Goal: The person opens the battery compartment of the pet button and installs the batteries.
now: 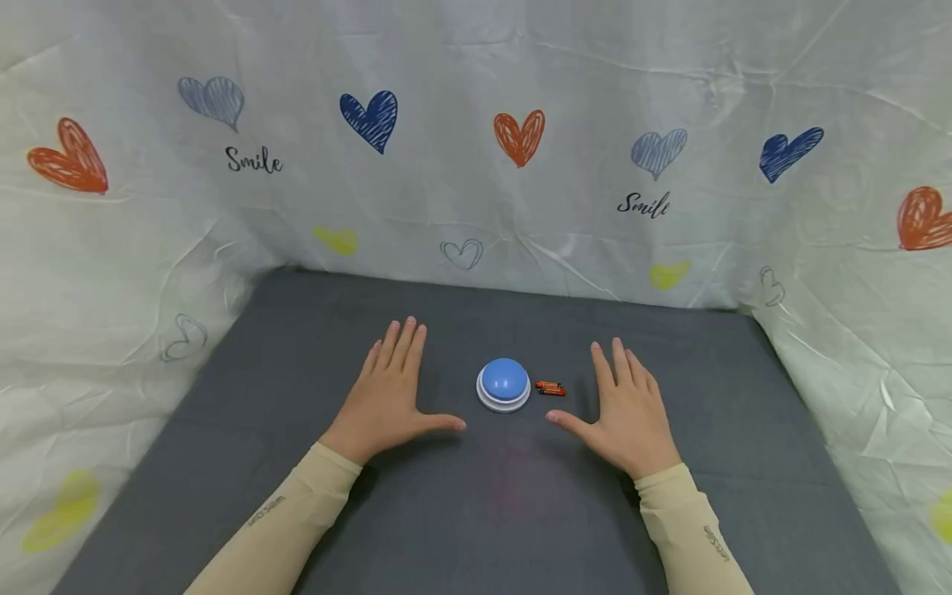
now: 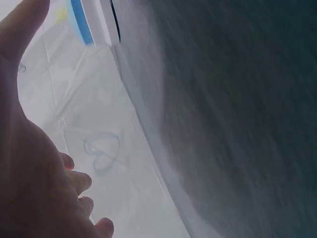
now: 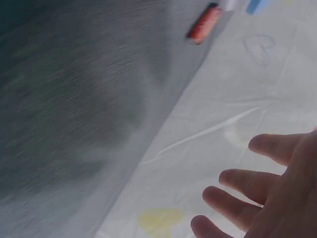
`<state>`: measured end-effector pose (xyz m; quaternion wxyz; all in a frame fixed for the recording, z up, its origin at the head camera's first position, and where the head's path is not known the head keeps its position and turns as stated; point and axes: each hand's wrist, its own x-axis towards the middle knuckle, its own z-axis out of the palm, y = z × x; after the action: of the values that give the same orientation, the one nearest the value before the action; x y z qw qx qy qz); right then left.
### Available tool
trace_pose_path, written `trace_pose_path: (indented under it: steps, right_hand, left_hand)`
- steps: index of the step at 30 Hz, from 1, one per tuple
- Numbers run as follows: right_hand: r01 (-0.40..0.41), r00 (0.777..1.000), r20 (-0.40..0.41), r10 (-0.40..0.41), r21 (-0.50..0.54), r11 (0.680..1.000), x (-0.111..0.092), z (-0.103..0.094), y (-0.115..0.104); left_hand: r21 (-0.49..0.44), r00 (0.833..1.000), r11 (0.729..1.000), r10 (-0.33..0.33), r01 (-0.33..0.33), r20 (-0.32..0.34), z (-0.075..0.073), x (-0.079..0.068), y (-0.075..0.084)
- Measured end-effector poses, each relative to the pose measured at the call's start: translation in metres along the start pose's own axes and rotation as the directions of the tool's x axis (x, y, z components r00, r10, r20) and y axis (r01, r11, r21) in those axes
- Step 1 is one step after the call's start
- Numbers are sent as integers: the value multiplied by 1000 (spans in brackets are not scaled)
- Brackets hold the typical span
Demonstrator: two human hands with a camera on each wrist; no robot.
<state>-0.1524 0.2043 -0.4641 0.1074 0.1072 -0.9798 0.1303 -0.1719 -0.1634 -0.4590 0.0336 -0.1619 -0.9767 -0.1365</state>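
Note:
A round push-button light (image 1: 505, 380) with a blue dome and a white base sits mid-table between the hands. Small red batteries (image 1: 551, 388) lie together just right of its base. To the left, my left hand (image 1: 387, 405) is held palm down, fingers straight and thumb spread toward the light, holding nothing. My right hand (image 1: 628, 413) mirrors it on the other side, with its thumb tip nearest the batteries. In the left wrist view the blue-and-white edge of the light (image 2: 94, 22) shows at the top. The right wrist view shows the red batteries (image 3: 204, 24) near its top edge.
A dark grey cloth covers the table (image 1: 491, 512). White sheeting (image 1: 446, 190) printed with hearts and the word Smile hangs behind the table and along both sides. Both forearms wear pale yellow sleeves (image 1: 297, 504).

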Motion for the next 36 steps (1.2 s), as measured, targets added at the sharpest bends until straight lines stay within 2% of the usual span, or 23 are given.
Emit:
trace_pose_path:
  steps: [9, 14, 18, 23, 32, 36]
  right_hand:
    - [102, 994, 26, -103, 33, 994, 29, 8, -38]
    - [162, 985, 45, -165, 74, 984, 37, 19, -50]
    - [205, 975, 63, -214, 126, 971, 39, 27, -56]
    - [219, 967, 94, -235, 159, 963, 38, 34, -60]
    - [236, 967, 62, -248, 152, 960, 37, 37, -61]
    - [232, 965, 82, -250, 185, 955, 36, 35, -61]
  left_hand:
    - [-1, 995, 995, 100, -100, 18, 15, 19, 33]
    - [-13, 982, 986, 168, -167, 82, 20, 29, 48]
    - [-19, 970, 978, 210, -210, 123, 22, 33, 55]
    - [-61, 967, 975, 219, -213, 130, 25, 35, 56]
    - [-85, 973, 977, 203, -194, 114, 28, 38, 58]
    - [-114, 972, 978, 187, -172, 140, 30, 38, 59]
